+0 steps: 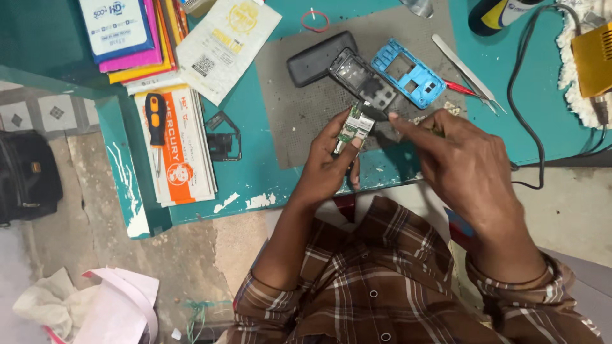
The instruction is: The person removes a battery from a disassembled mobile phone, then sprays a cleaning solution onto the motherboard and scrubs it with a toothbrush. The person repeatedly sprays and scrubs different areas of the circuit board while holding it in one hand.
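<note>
A: Where was the circuit board (354, 127) at that moment?

B: Over the near edge of the grey mat (287, 137), pinched in the left hand (328, 165). Thumb and fingers were closed on its lower part, so the board stood up out of the grip, its long axis running from near-left up to far-right.

A: And the right hand (468, 165)?

B: It came in from the right, fingers drawn together with the index tip reaching left. That tip sat just beside the board's far-right end, near but, as far as I could tell, not quite touching. Whether it held some small tool I couldn't tell.

A: So which hand was nearer?

B: The left, plainly; it had the board. The right had to travel leftward along that same tilted line.

A: What lay around them?

B: Just beyond the board a black phone frame (362, 80), a blue frame (408, 73) to its right, a dark back cover (319, 58) to its left, and tweezers (468, 73) farther right. An orange-handled screwdriver (155, 121) rested well apart on the left
</note>
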Demonstrator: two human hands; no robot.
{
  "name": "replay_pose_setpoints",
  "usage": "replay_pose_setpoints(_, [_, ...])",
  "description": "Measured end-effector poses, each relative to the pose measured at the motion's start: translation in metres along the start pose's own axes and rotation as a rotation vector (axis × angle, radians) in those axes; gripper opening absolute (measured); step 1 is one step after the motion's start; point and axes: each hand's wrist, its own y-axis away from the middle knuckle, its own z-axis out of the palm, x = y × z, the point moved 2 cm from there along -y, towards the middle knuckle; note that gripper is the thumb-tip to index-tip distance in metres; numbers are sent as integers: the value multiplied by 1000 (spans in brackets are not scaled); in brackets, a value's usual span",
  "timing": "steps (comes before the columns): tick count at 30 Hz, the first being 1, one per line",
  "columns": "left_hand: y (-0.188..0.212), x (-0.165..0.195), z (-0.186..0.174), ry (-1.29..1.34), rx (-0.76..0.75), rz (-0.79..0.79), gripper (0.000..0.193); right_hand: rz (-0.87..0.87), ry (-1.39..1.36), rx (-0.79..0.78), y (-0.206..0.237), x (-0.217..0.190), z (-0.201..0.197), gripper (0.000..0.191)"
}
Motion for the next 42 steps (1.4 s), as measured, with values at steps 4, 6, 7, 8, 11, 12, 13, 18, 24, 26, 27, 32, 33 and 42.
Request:
replay_pose_setpoints(4, [-1, -1, -4, 53, -70, 48, 60, 60, 10, -71, -2, -7, -7, 52])
replay_pose_setpoints(6, [0, -3, -7, 154, -98, 59, 66, -6, -65, 26, -6, -14, -11, 52])
replay_pose_setpoints(7, [2, -4, -8, 180, -88, 54, 73, -39, -109, 67, -5, -17, -13, 52])
replay_pose_setpoints(8, [2, -5, -8, 205, -85, 51, 81, -52, -132, 22, -9, -20, -7, 53])
replay_pose_setpoints(11, [2, -6, -9, 279, -104, 71, 101, -75, -174, -44, -11, -21, 10, 58])
replay_pose_setpoints(12, [2, -5, -9, 304, -112, 85, 108, -81, -176, -31, -7, -20, 13, 62])
replay_pose_setpoints(13, [1, -5, -9, 301, -118, 72, 110, -90, -181, -25, -2, -18, 16, 65])
replay_pose_setpoints(18, [4, 0, -9, 308, -61, 64, 117, -57, -279, -104, 15, -4, 24, 61])
replay_pose_setpoints(24, [3, 0, -8, 261, -82, 66, 120, -85, -380, -109, 8, -5, 25, 62])
replay_pose_setpoints(26, [4, 1, -8, 271, -88, 82, 120, -102, -406, -116, 4, -10, 24, 61])
replay_pose_setpoints(27, [4, 1, -8, 277, -91, 91, 121, -114, -425, -117, 4, -11, 23, 62])
replay_pose_setpoints(32, [6, 1, -7, 329, -58, 87, 121, -50, -404, -204, 3, -9, 8, 54])
replay_pose_setpoints(33, [5, 1, -7, 335, -54, 84, 121, -3, -388, -251, 4, -8, 6, 53])
replay_pose_setpoints(42, [1, 1, -5, 318, -78, 103, 97, 52, -489, -177, -3, -7, -5, 37])
